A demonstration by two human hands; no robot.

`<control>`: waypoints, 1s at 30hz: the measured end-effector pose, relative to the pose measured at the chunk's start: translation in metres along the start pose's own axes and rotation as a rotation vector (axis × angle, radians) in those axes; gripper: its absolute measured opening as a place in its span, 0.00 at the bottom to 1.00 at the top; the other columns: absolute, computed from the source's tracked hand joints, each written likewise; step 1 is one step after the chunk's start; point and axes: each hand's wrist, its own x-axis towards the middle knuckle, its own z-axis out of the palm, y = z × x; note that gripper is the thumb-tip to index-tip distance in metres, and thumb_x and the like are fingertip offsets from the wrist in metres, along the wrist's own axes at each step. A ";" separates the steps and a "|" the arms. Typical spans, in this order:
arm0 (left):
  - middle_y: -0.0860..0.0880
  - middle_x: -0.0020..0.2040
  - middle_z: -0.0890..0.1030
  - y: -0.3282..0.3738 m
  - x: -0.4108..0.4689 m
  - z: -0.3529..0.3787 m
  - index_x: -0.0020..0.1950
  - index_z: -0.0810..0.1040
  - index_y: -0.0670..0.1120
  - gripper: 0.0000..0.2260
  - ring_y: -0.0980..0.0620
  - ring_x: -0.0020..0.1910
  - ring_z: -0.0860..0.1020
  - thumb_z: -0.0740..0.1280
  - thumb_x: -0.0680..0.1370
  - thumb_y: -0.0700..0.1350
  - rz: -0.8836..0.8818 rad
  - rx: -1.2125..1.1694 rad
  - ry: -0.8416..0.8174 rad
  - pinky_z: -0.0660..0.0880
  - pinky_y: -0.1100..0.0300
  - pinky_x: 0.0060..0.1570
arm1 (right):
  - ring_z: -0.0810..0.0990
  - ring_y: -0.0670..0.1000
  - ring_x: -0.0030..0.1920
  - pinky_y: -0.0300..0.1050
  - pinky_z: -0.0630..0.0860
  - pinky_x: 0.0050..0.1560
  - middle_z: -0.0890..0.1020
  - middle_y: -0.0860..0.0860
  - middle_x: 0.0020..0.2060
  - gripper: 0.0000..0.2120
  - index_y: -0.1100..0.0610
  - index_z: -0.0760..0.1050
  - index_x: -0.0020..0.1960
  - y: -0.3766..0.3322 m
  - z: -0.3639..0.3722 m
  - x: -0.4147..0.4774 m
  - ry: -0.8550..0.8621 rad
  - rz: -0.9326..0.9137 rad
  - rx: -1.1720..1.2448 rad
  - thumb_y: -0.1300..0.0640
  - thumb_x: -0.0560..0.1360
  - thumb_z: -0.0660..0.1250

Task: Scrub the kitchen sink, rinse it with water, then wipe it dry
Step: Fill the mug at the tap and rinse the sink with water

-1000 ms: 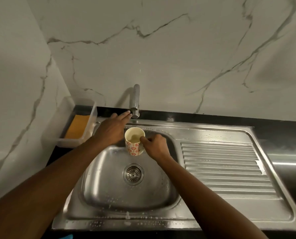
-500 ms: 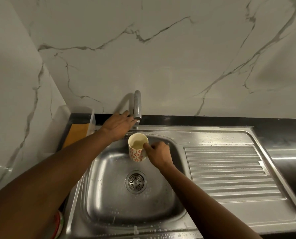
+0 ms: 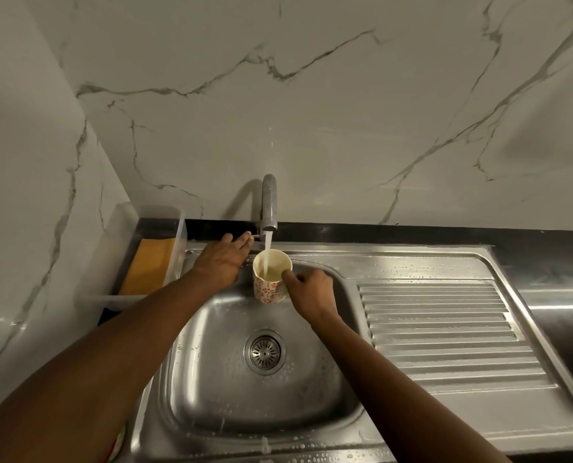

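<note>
A steel sink (image 3: 211, 389) with a round drain (image 3: 265, 351) lies below me, its basin dotted with droplets. My right hand (image 3: 308, 292) holds a cream mug with red flowers (image 3: 271, 281) upright over the back of the basin. Water runs from the chrome tap (image 3: 269, 203) straight into the mug. My left hand (image 3: 223, 260) reaches to the tap's base, fingers on its small lever; the lever itself is mostly hidden.
A ribbed steel drainboard (image 3: 445, 329) stretches to the right of the basin. A clear plastic tub (image 3: 178, 228) with an orange sponge (image 3: 150, 270) stands at the back left. Marble walls close the back and left. Black countertop (image 3: 545, 262) lies far right.
Water has started flowing from the tap into the mug. My left hand stays at the tap's base, my right hand keeps the mug under the spout.
</note>
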 end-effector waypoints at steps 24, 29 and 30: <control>0.57 0.53 0.84 0.046 -0.131 -0.015 0.58 0.85 0.51 0.08 0.64 0.53 0.80 0.67 0.83 0.43 -0.352 -1.249 0.522 0.73 0.72 0.50 | 0.79 0.49 0.30 0.40 0.77 0.36 0.85 0.55 0.33 0.20 0.61 0.82 0.39 -0.014 -0.009 -0.008 -0.019 -0.084 -0.028 0.46 0.81 0.67; 0.60 0.51 0.83 0.055 -0.137 -0.018 0.57 0.84 0.52 0.08 0.69 0.51 0.80 0.67 0.83 0.42 -0.332 -1.292 0.509 0.72 0.78 0.46 | 0.78 0.46 0.29 0.38 0.75 0.33 0.84 0.53 0.31 0.21 0.59 0.81 0.37 -0.020 -0.012 -0.011 -0.009 -0.090 -0.044 0.46 0.81 0.67; 0.61 0.50 0.83 0.056 -0.137 -0.018 0.56 0.84 0.52 0.08 0.71 0.50 0.79 0.67 0.83 0.42 -0.327 -1.294 0.505 0.72 0.78 0.46 | 0.77 0.46 0.28 0.38 0.74 0.33 0.83 0.53 0.31 0.21 0.58 0.80 0.35 -0.021 -0.013 -0.011 -0.006 -0.096 -0.046 0.46 0.81 0.67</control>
